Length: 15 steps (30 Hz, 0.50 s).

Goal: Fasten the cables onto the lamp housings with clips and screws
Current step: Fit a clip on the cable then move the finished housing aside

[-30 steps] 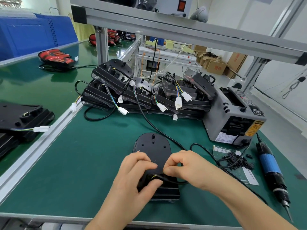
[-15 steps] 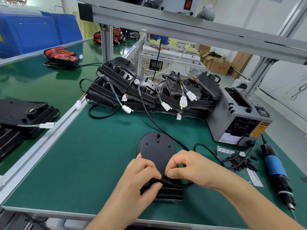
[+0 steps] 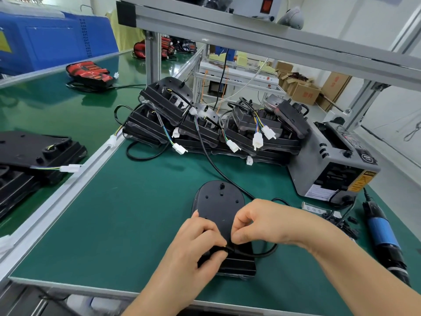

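**Green bench, one housing in work: cable being seated at its near end**

Green anti-static mat (image 3: 136,224) on an aluminium-framed assembly bench, with cartons and racks behind. A stack of black lamp housings with white plugs (image 3: 205,131) lies along the far edge, and a grey box-shaped machine (image 3: 330,169) sits far right. A blue-barrelled electric screwdriver (image 3: 380,233) lies at the right edge, with a scatter of small black clips (image 3: 341,224) just beside it.

- Task piece: a black moulded-plastic lamp housing (image 3: 218,206) lies flat and back side up near the front edge, between the two hands.
- Axis: the long axis runs away from the person. The rounded end points far and the squared, stepped end points near.
- Black round-sheathed cable (image 3: 262,254): it leaves the housing's near end, loops right under the wrist, then trails far towards the stack.
- Left hand (image 3: 193,245): fingers curled, pinching the cable against the housing's near end.
- Right hand (image 3: 268,222): thumb and forefinger are closed narrow on the cable at the same spot. I cannot tell whether a clip is under the fingertips.

Handling, as judged:
- The housing looks light and rigid, and would likely slide on the mat unless pressed down. It is best held by its side edges or near block.
- The cable looks springy and will want to uncoil, so pinch it close to the seat.
- The thin coloured wires at its end look delicate, so don't pull on them.
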Tool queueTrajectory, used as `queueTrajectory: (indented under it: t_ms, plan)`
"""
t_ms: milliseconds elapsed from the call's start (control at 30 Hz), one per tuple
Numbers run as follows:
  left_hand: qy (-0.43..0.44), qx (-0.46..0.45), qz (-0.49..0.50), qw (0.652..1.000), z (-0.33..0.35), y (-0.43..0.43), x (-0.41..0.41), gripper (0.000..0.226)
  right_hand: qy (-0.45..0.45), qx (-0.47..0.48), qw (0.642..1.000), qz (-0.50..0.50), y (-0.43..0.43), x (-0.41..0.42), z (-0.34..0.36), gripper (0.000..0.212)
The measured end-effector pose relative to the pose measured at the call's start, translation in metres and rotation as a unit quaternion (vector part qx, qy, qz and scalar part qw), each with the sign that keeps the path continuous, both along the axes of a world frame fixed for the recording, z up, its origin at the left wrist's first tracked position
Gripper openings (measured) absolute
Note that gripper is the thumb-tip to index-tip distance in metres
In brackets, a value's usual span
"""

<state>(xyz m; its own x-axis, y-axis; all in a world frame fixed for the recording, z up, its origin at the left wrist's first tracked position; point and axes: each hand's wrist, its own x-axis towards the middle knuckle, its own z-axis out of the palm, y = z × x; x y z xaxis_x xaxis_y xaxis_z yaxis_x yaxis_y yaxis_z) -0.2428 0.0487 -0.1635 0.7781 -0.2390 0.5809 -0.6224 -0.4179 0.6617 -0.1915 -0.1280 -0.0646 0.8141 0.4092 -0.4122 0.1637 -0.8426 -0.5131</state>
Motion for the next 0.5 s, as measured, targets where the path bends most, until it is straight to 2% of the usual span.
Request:
queueTrajectory:
  t_ms: [233, 500]
  plan:
    - [0.003, -0.002, -0.001, 1.000, -0.0010, 0.0002, -0.0003, 0.005, -0.005, -0.077, 0.996, 0.048, 0.0098, 0.0057, 0.0075, 0.012]
    - [0.015, -0.003, 0.001, 1.000, 0.0009, 0.0005, -0.0031, 0.004, 0.027, -0.091, 0.994, 0.057, 0.0098, 0.0076, 0.0106, 0.012]
